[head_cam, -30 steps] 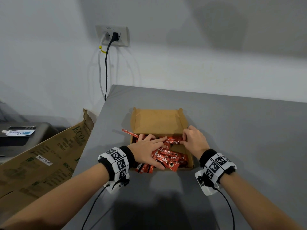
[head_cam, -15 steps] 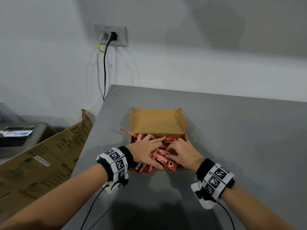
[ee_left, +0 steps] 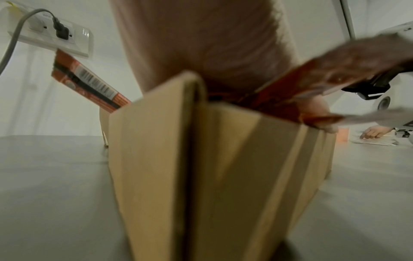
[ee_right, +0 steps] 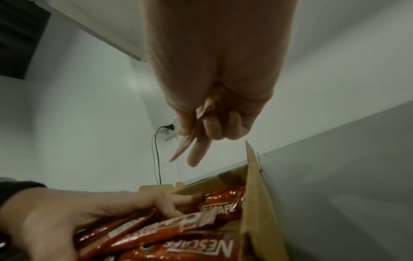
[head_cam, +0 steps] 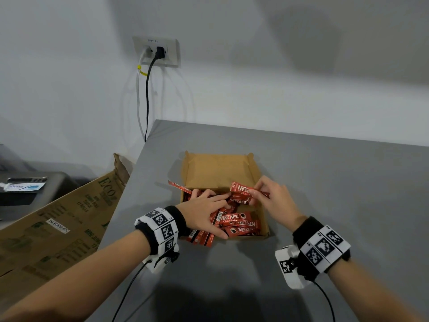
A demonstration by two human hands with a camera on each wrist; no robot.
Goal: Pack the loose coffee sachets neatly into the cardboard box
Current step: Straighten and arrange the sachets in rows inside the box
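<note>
From the head view, the cardboard box (head_cam: 221,169) sits open on the grey counter (head_cam: 325,187) just ahead of both hands, its far half bare and its near half heaped with red coffee sachets (head_cam: 239,225). The left hand (head_cam: 204,211) lies flat across that heap with fingers straight and thumb spread – likely pinning the pile so it does not slide – while a few sachets poke out over the near-left corner beneath its wrist and one stray sachet (head_cam: 180,187) juts over the left wall beyond its fingertips. The right hand (head_cam: 276,197) pinches one lifted sachet (head_cam: 243,189) by its end, above the box, probably to lay it straight in the bare half. The left wrist view shows mostly the box's outer wall (ee_left: 201,176) up close, with the stray sachet tilted over the rim to the left. The right wrist view confirms the pinch – thumb and curled fingers (ee_right: 212,127) clamp the sachet's crimped end, index extended – with the heap below.
</note>
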